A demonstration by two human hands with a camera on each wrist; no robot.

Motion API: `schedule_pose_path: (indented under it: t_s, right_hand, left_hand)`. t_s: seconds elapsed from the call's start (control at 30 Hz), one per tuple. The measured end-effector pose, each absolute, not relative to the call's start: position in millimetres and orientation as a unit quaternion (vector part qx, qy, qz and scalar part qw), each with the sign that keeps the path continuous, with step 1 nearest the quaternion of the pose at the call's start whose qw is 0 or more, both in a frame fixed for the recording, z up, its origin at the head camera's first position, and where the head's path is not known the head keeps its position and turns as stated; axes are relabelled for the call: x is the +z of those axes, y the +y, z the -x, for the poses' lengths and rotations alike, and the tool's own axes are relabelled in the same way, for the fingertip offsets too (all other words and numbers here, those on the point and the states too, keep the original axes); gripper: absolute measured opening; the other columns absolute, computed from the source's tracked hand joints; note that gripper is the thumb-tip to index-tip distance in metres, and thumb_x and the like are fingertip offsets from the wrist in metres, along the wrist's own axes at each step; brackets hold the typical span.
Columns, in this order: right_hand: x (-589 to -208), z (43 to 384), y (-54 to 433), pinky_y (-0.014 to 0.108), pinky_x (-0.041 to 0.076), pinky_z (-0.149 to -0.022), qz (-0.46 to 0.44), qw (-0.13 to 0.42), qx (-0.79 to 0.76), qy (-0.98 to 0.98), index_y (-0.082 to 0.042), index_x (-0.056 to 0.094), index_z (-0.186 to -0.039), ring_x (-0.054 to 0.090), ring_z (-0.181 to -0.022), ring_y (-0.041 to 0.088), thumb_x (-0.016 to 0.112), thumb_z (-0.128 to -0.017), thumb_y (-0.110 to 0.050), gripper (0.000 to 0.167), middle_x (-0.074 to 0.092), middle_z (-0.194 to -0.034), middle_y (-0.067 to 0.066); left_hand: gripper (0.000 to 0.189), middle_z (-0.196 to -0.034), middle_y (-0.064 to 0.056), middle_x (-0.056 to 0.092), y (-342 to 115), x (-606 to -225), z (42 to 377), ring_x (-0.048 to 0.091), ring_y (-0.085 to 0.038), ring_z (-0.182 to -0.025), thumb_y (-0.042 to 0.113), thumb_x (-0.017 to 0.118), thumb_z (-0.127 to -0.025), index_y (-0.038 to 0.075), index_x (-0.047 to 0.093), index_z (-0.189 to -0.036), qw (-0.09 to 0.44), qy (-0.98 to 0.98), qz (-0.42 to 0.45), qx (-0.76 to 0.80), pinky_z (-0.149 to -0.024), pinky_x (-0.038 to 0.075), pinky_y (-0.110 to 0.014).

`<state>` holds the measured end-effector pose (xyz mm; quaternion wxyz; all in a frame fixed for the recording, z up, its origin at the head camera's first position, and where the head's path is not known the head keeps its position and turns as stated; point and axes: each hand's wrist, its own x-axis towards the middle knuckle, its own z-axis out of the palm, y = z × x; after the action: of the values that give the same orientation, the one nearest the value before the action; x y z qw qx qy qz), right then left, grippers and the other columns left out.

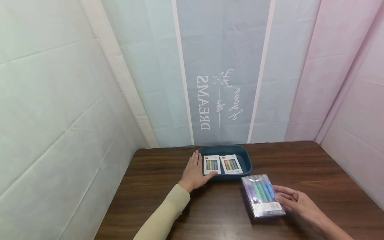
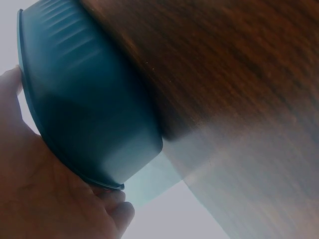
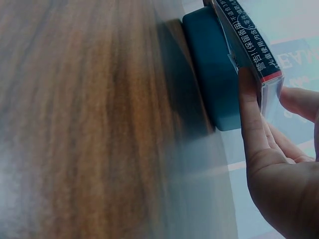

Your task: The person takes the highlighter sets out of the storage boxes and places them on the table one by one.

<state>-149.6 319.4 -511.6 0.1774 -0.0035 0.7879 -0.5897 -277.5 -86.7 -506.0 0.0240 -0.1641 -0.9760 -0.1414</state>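
My right hand (image 1: 303, 203) holds a clear plastic box of coloured pens (image 1: 262, 195) by its right side, between thumb and fingers. Purple, green and blue pens show through it, in front of the tray's right corner. In the right wrist view, the box's printed edge (image 3: 254, 45) faces the camera. A dark teal tray (image 1: 244, 156) stands at the back of the table. My left hand (image 1: 195, 173) rests on its front left corner, fingers extended along the left rim and thumb over the front rim. Two white windowed packs, one left (image 1: 212, 171) and one right (image 1: 235, 171), lie side by side inside.
The brown wooden table (image 1: 144, 196) runs up to a hanging cloth (image 1: 223, 40) with printed lettering at the back. Pale fabric walls close in the left (image 1: 60, 100) and right (image 1: 357, 133) sides.
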Motion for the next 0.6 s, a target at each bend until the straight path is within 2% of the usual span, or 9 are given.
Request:
schedule_pose_path:
  t_s: [0.6]
  right_hand:
    - [-527,147,328,0.030,0.063,-0.090,0.023,0.173,-0.599,0.781,0.016,0.033,-0.159,0.073,-0.109,0.006,0.059,-0.112,-0.026,0.068,0.067,-0.140,0.027]
  left_hand:
    - [0.116,-0.179,-0.016,0.014,-86,-508,278,0.014,-0.031,-0.166,0.086,0.048,-0.095,0.000,0.025,-0.169,0.021,-0.977,0.159,-0.141,-0.133,0.019,-0.043]
